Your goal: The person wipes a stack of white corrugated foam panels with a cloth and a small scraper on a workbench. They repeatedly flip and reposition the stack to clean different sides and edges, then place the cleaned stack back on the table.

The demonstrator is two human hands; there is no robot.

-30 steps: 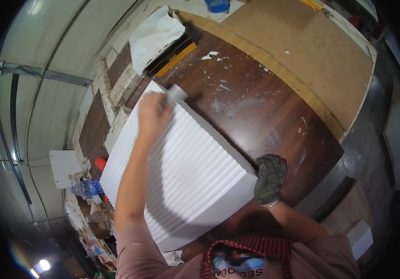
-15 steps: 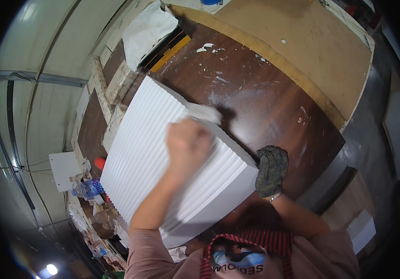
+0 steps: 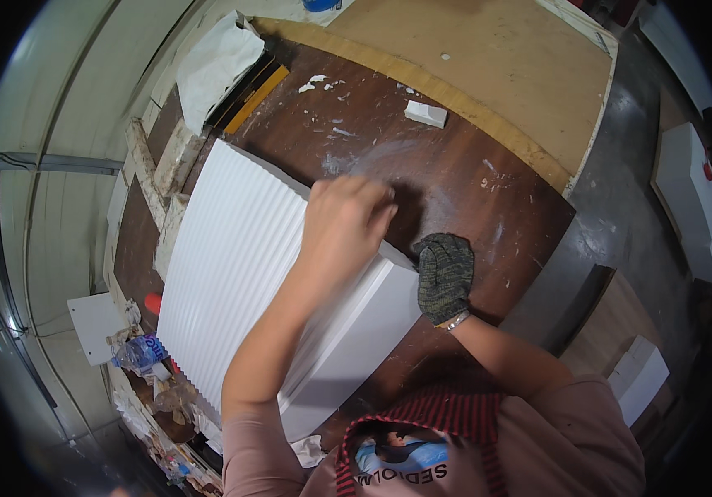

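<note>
A large white ribbed panel (image 3: 236,219) lies on the brown table, with a smooth white side face toward me. Bare and slightly blurred, my left hand (image 3: 343,219) is over the panel's far edge. Its fingers are loosely bent, the thumb stands apart, and nothing shows in it. My right hand (image 3: 445,277) wears a dark grey-green knit glove. Its fingers lie flat and stretched against the panel's right corner. On the table beyond the panel rests a small white block (image 3: 425,113).
A black and yellow box with white sheeting (image 3: 222,70) stands at the far left. Left of the panel are plaster-smeared wooden bars (image 3: 175,157) and a plastic bottle (image 3: 139,354). White flakes dot the brown tabletop (image 3: 521,224). White pieces (image 3: 691,199) stand off to the right.
The blurred white thing by my left hand is gone from there, and a white block now lies farther back on the table. My gloved right hand stays at the panel's corner. The view has shifted.
</note>
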